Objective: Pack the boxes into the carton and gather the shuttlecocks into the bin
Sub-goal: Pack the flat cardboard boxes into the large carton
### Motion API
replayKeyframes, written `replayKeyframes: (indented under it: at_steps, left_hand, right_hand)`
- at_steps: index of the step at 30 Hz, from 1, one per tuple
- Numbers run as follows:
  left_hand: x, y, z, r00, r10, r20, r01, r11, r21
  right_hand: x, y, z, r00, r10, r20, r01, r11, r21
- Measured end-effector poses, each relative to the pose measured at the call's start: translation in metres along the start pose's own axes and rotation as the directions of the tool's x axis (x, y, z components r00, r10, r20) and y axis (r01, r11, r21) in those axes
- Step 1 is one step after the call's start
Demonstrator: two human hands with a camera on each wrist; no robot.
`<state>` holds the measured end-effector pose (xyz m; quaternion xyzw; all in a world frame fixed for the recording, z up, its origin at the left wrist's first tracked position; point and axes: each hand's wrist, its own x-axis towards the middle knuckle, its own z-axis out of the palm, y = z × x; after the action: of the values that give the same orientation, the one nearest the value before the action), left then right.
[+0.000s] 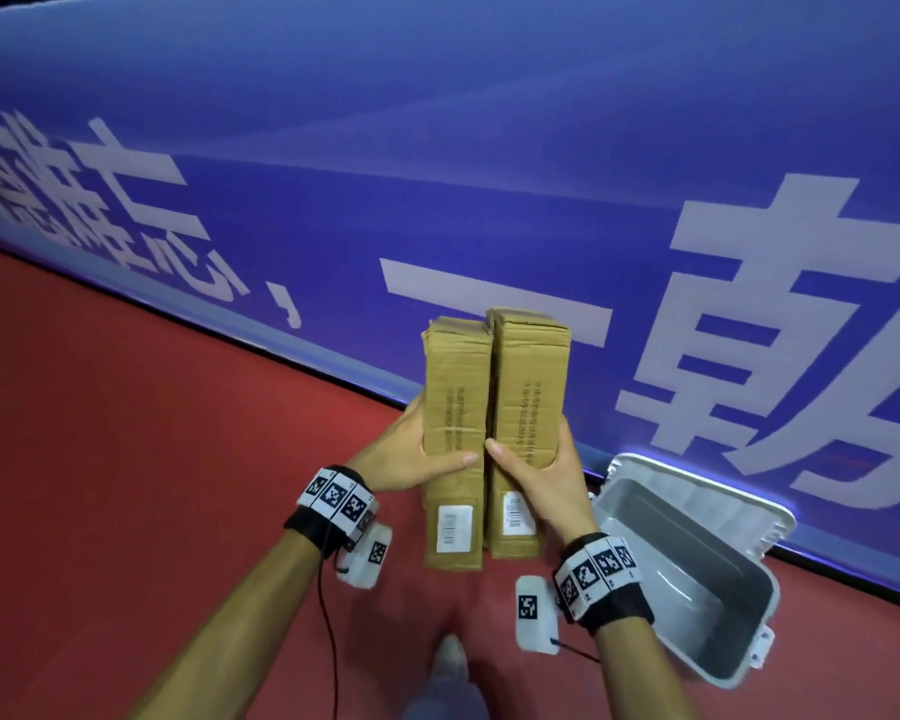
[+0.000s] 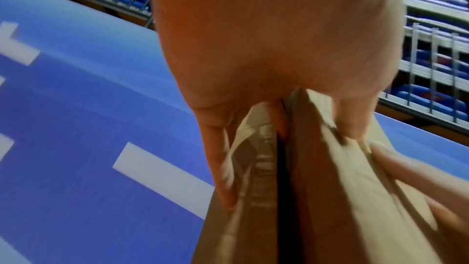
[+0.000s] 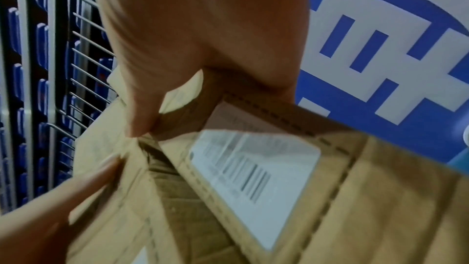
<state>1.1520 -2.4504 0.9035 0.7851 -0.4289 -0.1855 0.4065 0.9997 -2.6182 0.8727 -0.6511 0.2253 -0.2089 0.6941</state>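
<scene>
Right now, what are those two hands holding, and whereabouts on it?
Two long cardboard boxes, side by side. The left hand grips the left box and the right hand the right box, each around its lower half, just above the white label.

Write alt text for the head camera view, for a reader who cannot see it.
Two hands hold two long cardboard boxes side by side above a red floor: the left hand grips the left box, the right hand the right box. An open grey bin sits at lower right, before a blue banner with large white characters.
</scene>
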Motion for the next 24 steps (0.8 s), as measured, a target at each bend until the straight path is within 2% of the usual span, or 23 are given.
replayKeyframes:
  at_steps: [4,6,8,10,12,15,17,19,24]
  left_hand:
    - [0.082,-0.069,-0.033,0.987,-0.154,-0.037,0.134,0.939,-0.316]
    - [0.118,-0.091,-0.039,0.978,-0.204,-0.041,0.172,0.903,-0.393]
    - [0.149,-0.107,-0.043,0.965,-0.261,0.031,0.249,0.866,-0.434]
    - [0.173,-0.124,-0.043,0.946,-0.281,0.160,0.322,0.858,-0.401]
    - [0.193,-0.145,-0.039,0.932,-0.253,0.259,0.332,0.880,-0.338]
    - [0.222,-0.180,-0.029,0.918,-0.289,0.271,0.361,0.893,-0.269]
    - [0.242,-0.208,-0.021,0.903,-0.327,0.279,0.397,0.884,-0.246]
    - [0.259,-0.230,-0.017,0.892,-0.361,0.271,0.426,0.872,-0.240]
    - [0.301,-0.252,-0.017,0.871,-0.416,0.262,0.463,0.872,-0.156]
  right_hand:
    - [0.081,0.004,0.026,0.997,0.049,-0.068,-0.051,0.998,-0.023]
    - [0.112,0.008,0.036,0.987,0.085,-0.134,-0.085,0.996,0.005]
    - [0.137,0.015,0.043,0.975,0.112,-0.193,-0.110,0.994,0.024]
    - [0.157,0.026,0.046,0.960,0.148,-0.237,-0.142,0.989,0.042]
    - [0.175,0.046,0.047,0.941,0.182,-0.287,-0.172,0.983,0.059]
    - [0.202,0.078,0.045,0.866,0.265,-0.425,-0.235,0.964,0.122]
    - [0.223,0.100,0.044,0.823,0.320,-0.469,-0.274,0.947,0.165]
    - [0.245,0.118,0.043,0.806,0.365,-0.466,-0.302,0.931,0.205]
    - [0.310,0.154,0.042,0.828,0.458,-0.323,-0.378,0.882,0.281]
